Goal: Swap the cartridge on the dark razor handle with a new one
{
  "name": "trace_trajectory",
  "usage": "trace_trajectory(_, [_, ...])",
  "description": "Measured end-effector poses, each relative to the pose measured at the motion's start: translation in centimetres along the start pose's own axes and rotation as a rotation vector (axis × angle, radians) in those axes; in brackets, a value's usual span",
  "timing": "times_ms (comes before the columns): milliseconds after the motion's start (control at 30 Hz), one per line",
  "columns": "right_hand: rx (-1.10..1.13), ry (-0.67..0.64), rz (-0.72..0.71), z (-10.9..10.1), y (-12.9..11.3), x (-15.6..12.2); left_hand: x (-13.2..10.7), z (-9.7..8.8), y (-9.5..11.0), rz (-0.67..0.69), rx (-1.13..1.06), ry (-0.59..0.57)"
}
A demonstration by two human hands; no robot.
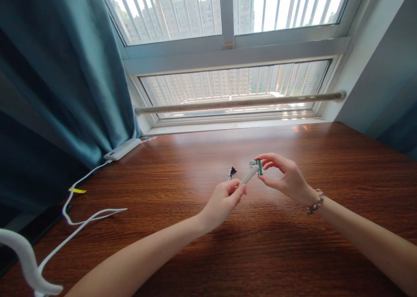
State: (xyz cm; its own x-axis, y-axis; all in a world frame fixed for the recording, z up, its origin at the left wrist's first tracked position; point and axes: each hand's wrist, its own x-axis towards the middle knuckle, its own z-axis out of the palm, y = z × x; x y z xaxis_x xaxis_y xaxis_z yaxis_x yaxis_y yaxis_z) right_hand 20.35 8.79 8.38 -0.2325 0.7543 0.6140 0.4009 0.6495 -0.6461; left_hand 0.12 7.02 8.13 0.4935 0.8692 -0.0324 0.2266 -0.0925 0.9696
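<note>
Left grip point(223, 198) tight on one pale stick point(249, 175), right grip point(287, 178) pinched on one green razor head point(259, 167)

The small rectangular plastic cartridge point(259, 167) pairs bright green with black. The slim, straight, off-white stick point(249, 175) is plain, while the thin silver tool point(230, 173) has a black end. Reddish brown with darker streaked grain covers the broad wooden tabletop point(276, 249). The glossy draped fabric curtain point(94, 79) is teal-blue, shading to navy. The long thin cable point(87, 220) and flat oblong box point(124, 149) are white, the narrow flat strip point(78, 191) yellow. Brown and cream mottle the beaded bracelet point(318, 205).
</note>
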Motion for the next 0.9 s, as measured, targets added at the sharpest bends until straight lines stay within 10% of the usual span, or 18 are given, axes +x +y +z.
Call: trace_trajectory(900, [0.128, -0.003, 0.076, -0.4, 0.9, -0.1, 0.5, -0.2, -0.3, -0.064, -0.296, -0.078])
